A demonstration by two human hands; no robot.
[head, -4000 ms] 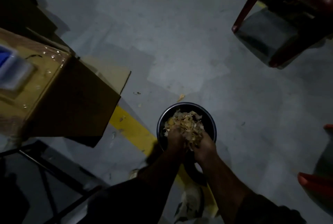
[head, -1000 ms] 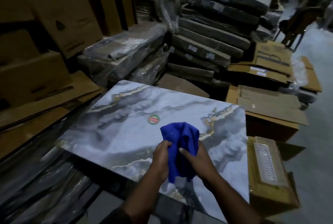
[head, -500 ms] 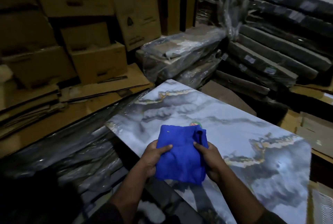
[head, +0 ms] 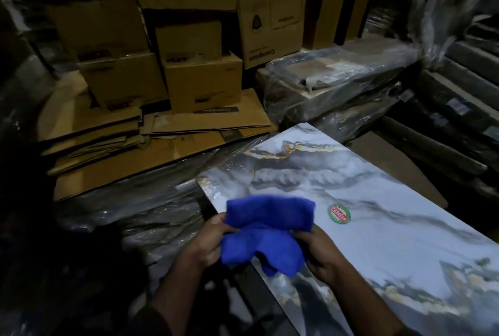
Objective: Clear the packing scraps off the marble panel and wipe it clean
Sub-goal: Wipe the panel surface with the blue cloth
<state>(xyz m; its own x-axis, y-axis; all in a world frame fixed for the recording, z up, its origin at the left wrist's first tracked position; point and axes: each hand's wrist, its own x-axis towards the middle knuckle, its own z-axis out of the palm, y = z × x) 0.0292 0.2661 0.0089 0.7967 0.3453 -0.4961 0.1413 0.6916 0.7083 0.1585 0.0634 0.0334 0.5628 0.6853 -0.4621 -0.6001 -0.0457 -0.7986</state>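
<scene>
Both hands held a blue cloth (head: 263,233) in the head view: the left hand (head: 208,241) pinched its left edge and the right hand (head: 322,250) gripped its right side, above the near corner of the marble panel (head: 378,227). No scraps showed on the panel; the wiping looked not yet begun.

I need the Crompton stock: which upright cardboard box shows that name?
The tall box at the back right of the stack, "Crompton" printed sideways near its bottom; the others carry dark unreadable labels.

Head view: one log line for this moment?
phase=pre-wipe | left hand + right hand grip blue cloth | above marble panel | scraps=none seen
</scene>
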